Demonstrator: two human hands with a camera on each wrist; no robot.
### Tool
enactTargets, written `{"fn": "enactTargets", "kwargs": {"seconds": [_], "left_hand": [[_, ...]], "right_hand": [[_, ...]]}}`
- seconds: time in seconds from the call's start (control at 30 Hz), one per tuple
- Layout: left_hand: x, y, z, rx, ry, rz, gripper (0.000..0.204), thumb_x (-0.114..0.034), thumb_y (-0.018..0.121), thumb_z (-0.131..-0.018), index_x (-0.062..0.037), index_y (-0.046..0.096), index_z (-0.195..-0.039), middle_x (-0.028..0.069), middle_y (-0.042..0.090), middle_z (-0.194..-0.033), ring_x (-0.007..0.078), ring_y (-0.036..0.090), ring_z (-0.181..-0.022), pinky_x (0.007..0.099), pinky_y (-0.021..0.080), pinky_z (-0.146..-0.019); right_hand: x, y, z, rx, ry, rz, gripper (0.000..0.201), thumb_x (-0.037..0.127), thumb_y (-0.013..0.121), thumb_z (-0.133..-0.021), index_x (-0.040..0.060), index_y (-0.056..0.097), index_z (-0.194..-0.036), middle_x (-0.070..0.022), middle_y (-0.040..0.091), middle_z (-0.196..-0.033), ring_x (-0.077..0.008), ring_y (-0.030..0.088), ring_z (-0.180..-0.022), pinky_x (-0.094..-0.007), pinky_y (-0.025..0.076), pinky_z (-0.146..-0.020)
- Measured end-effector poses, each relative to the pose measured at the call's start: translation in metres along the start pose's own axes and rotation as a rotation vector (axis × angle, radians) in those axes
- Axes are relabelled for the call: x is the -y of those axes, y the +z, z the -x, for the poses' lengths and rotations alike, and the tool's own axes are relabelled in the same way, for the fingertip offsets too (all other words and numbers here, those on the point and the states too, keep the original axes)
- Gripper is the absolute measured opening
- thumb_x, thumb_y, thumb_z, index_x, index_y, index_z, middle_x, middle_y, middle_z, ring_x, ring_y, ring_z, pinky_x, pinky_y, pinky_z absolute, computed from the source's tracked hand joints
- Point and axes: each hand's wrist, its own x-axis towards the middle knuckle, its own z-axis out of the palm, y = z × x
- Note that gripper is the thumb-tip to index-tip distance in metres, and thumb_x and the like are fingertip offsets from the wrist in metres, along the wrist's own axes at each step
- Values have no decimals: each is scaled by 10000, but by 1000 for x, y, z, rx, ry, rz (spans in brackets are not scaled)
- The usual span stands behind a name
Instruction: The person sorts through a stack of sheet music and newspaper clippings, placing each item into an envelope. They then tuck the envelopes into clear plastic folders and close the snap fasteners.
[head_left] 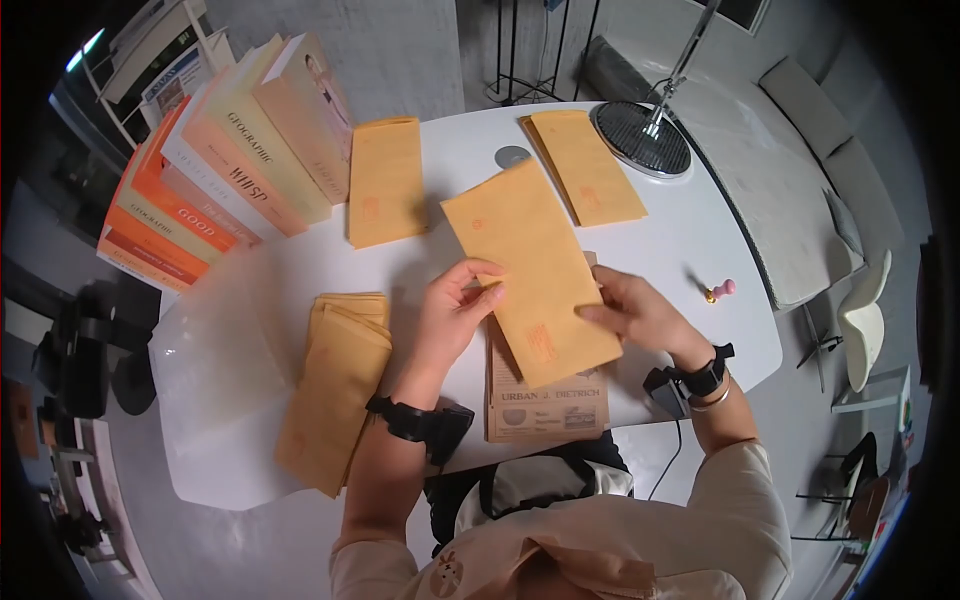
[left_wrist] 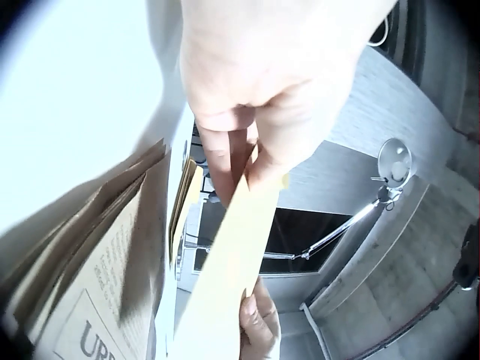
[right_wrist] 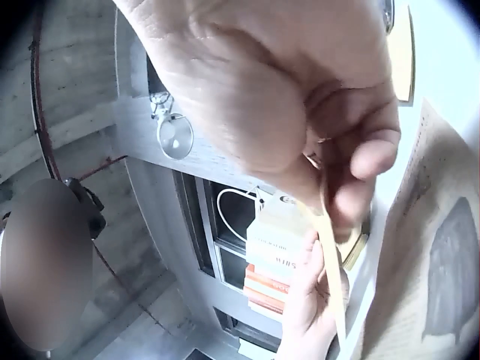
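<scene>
A tan paper envelope [head_left: 535,275] with a small red stamp print is held tilted above the table between both hands. My left hand [head_left: 460,310] pinches its left edge between thumb and fingers. On the opposite edge, my right hand [head_left: 640,312] grips it with the thumb on top. Beneath the envelope lies a stack of brown printed paper [head_left: 547,412] reading "URBAN J. DIETRICH", partly covered by it. In the left wrist view the envelope [left_wrist: 225,277] shows nearly edge-on, running from the left fingers down to the right hand.
More tan envelopes lie in piles at front left [head_left: 335,390], back left [head_left: 387,185] and back right [head_left: 585,168]. A row of books [head_left: 230,150] stands at the left. A lamp base [head_left: 642,140] sits at the back, and a pink-handled stamp [head_left: 722,291] lies at the right.
</scene>
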Motion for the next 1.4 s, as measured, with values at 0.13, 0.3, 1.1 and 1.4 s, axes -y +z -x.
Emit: {"fn": "enactTargets", "kwargs": {"seconds": [0.13, 0.3, 1.1, 1.4], "left_hand": [[-10, 1, -2, -61, 9, 13, 247, -78, 617, -899, 3, 573, -1129, 84, 616, -1081, 150, 658, -842, 250, 536, -738], [-6, -2, -2, -41, -21, -29, 206, -99, 609, -905, 10, 607, -1080, 81, 634, -1036, 188, 672, -835, 265, 528, -740], [16, -6, -1, 22, 74, -940, 757, -185, 804, -677, -39, 442, -1326, 144, 532, -1237, 229, 526, -1080, 307, 519, -788], [18, -14, -6, 26, -129, -295, 215, -144, 611, -911, 41, 620, -1020, 28, 677, -826, 39, 561, -736, 211, 462, -670]], "right_hand": [[-18, -39, -29, -299, -68, -133, 382, 174, 602, -924, -4, 500, -1246, -52, 632, -1001, -88, 589, -887, -227, 480, -741], [-17, -104, -73, -435, -109, -66, 338, 238, 586, -923, -11, 557, -1150, -58, 633, -951, -89, 599, -838, -229, 471, -712], [-43, -15, -45, -311, 51, 760, 355, 162, 791, -684, 12, 608, -948, -113, 627, -896, -246, 600, -843, -331, 485, -753], [-57, -21, -46, -349, -156, -167, 88, 70, 651, -872, -15, 642, -894, 1, 639, -746, -54, 578, -668, -187, 450, -618]]}}
